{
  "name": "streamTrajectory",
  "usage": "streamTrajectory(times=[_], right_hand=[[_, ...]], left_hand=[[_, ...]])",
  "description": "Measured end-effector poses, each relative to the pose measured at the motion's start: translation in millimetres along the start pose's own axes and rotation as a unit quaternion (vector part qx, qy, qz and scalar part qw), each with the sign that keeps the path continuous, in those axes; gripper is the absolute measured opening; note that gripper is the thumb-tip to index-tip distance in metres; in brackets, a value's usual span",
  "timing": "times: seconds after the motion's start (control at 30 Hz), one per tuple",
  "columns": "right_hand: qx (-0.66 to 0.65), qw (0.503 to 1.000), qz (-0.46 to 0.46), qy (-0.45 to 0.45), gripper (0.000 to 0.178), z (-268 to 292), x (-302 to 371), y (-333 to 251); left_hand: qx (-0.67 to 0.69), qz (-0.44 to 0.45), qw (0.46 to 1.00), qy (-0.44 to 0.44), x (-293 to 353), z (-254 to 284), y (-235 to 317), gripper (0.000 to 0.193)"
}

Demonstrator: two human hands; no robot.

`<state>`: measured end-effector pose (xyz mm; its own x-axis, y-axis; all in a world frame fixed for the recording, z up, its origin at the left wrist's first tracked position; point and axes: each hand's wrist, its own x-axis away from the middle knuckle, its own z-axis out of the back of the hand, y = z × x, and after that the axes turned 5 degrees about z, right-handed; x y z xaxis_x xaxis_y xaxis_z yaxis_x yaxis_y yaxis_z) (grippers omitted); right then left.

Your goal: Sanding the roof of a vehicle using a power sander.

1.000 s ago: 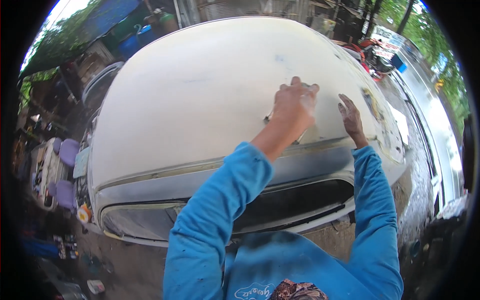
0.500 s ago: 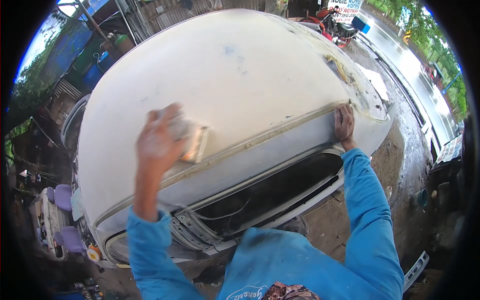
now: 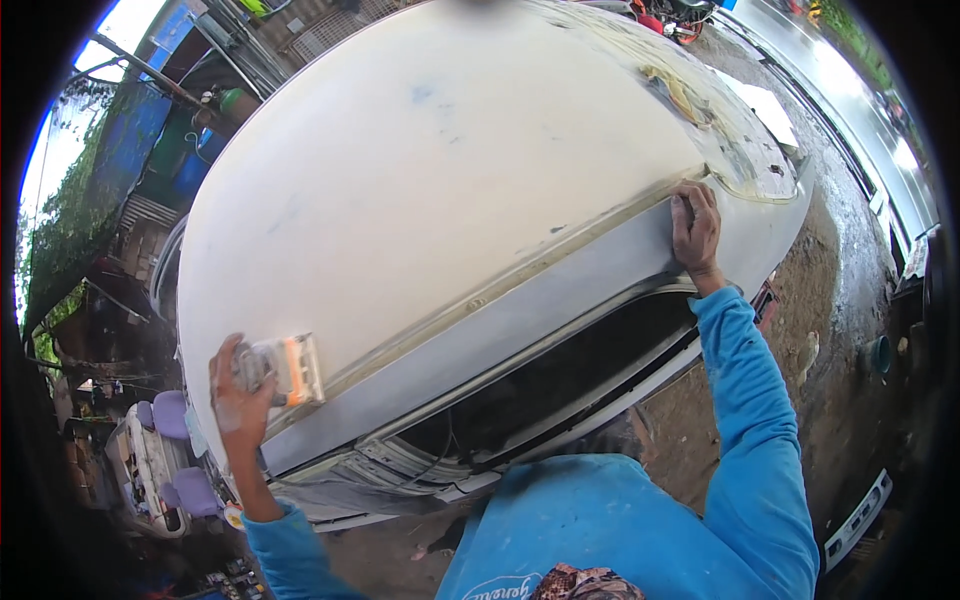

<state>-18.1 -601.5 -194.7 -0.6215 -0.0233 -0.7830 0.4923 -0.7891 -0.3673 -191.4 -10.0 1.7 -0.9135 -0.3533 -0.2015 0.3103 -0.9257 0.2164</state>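
The left hand is gripping a grey-and-orange tool, which is sitting at the near left of the pale car roof. The right hand is curling at the near edge; I cannot tell whether it is clamping.

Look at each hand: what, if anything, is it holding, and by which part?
The left hand holds a block by its greyish end, the orange-and-pale end jutting out. The right hand rests at the roof edge, nothing visibly held.
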Motion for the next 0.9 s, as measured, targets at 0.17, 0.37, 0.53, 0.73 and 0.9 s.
streamTrajectory(times=[0.17,0.37,0.53,0.73,0.9], right_hand=[[-0.041,0.998,-0.033,0.030,0.007,2.3,-2.2,-3.0],[-0.078,0.991,-0.066,0.086,0.011,7.1,4.0,8.4],[-0.108,0.981,-0.095,0.133,0.015,10.4,7.6,15.4],[-0.174,0.968,-0.114,0.137,0.019,15.6,7.8,22.4],[-0.188,0.964,-0.128,0.141,0.022,15.7,8.8,26.0]], left_hand=[[0.008,-0.110,0.993,-0.033,-10.8,-31.6,158.8,0.064],[0.020,-0.251,0.962,-0.102,-40.0,-77.8,341.9,0.064],[0.014,-0.345,0.927,-0.144,-62.5,-117.7,462.7,0.064],[-0.022,-0.425,0.891,-0.156,-75.5,-160.0,554.1,0.065],[-0.048,-0.439,0.887,-0.135,-131.5,-189.0,593.1,0.069]])
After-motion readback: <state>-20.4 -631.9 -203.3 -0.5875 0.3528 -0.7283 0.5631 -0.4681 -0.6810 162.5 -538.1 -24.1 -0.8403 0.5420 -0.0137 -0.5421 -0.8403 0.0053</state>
